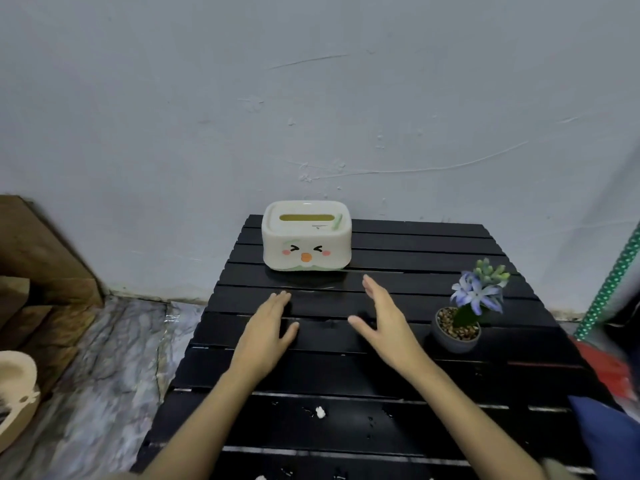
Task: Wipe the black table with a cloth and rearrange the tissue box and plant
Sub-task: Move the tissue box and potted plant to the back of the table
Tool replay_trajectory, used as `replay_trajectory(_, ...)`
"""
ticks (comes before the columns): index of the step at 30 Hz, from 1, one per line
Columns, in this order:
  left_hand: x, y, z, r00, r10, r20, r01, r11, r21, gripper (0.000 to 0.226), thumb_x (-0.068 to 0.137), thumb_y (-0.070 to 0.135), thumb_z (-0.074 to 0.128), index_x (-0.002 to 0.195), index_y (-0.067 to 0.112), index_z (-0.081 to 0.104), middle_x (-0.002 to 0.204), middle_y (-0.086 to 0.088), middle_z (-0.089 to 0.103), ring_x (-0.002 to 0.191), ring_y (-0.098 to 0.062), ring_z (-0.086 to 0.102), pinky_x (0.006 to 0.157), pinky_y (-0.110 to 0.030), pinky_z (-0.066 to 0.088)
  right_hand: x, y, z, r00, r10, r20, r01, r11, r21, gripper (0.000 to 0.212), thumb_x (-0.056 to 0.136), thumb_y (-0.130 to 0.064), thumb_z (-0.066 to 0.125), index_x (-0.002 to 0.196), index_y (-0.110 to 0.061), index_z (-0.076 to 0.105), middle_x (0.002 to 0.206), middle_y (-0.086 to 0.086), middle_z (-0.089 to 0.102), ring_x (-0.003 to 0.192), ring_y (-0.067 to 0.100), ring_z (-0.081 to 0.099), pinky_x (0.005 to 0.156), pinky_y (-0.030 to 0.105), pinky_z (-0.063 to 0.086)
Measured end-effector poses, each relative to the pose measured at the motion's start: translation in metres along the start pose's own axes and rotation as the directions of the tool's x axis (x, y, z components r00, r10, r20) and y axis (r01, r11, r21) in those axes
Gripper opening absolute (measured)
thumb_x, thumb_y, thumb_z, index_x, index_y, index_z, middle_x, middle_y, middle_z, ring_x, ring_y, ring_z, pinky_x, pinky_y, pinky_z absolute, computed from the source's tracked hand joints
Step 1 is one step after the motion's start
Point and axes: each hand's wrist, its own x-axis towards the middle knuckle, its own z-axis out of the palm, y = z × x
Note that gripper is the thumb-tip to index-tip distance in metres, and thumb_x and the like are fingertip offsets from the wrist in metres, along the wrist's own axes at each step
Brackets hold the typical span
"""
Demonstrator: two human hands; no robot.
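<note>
A cream tissue box [307, 237] with a cartoon duck face stands at the back left of the black slatted table [398, 368], close to the wall. A small grey pot with a purple-flowered plant [467, 313] stands on the table's right side. My left hand [268, 323] and my right hand [384, 320] are stretched out over the table just in front of the tissue box, palms facing each other, fingers apart, holding nothing. A blue cloth [602, 431] lies at the table's front right corner.
White crumbs [320, 412] and specks dot the front slats. A grey wall rises right behind the table. A brown cardboard box [41, 258] and a beige slipper [15, 393] sit on the marble floor at left. A green dotted pole [613, 278] and a red object [609, 368] are at right.
</note>
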Motion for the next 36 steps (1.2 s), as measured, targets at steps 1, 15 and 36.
replay_trajectory(1, 0.0, 0.0, 0.0, 1.0, -0.001, -0.014, 0.002, 1.0, 0.011, 0.055, 0.09, 0.027, 0.05, 0.14, 0.018, 0.029, 0.15, -0.001, 0.032, 0.142, -0.013, 0.02, 0.116, -0.032, 0.022, -0.012, 0.002, -0.001, 1.0, -0.004, 0.011, 0.004, 1.0, -0.005, 0.072, 0.087, -0.026, 0.058, 0.143, -0.023, 0.014, 0.151, -0.002, 0.026, 0.134, 0.005, 0.026, 0.109, 0.022, 0.023)
replay_trajectory(15, -0.004, 0.001, 0.0, 0.998, -0.006, -0.058, 0.01, 0.997, 0.073, 0.048, 0.091, 0.026, 0.048, 0.137, 0.022, 0.036, 0.148, 0.002, 0.037, 0.14, -0.012, 0.025, 0.111, -0.037, 0.028, -0.114, 0.035, -0.049, 0.982, 0.139, -0.129, -0.146, 0.988, -0.048, 0.091, 0.069, -0.073, 0.046, 0.14, -0.02, 0.024, 0.135, -0.014, 0.035, 0.127, 0.001, 0.033, 0.103, 0.019, 0.026)
replay_trajectory(36, -0.001, -0.005, 0.002, 0.999, -0.003, -0.051, 0.007, 0.998, 0.069, 0.048, 0.091, 0.027, 0.048, 0.137, 0.023, 0.035, 0.148, 0.002, 0.037, 0.14, -0.012, 0.025, 0.113, -0.038, 0.029, -0.037, 0.055, -0.075, 0.882, 0.244, -0.403, -0.293, 0.954, -0.064, 0.07, 0.07, -0.019, 0.077, 0.128, -0.003, 0.041, 0.127, 0.015, 0.051, 0.116, 0.027, 0.05, 0.092, 0.026, 0.037)
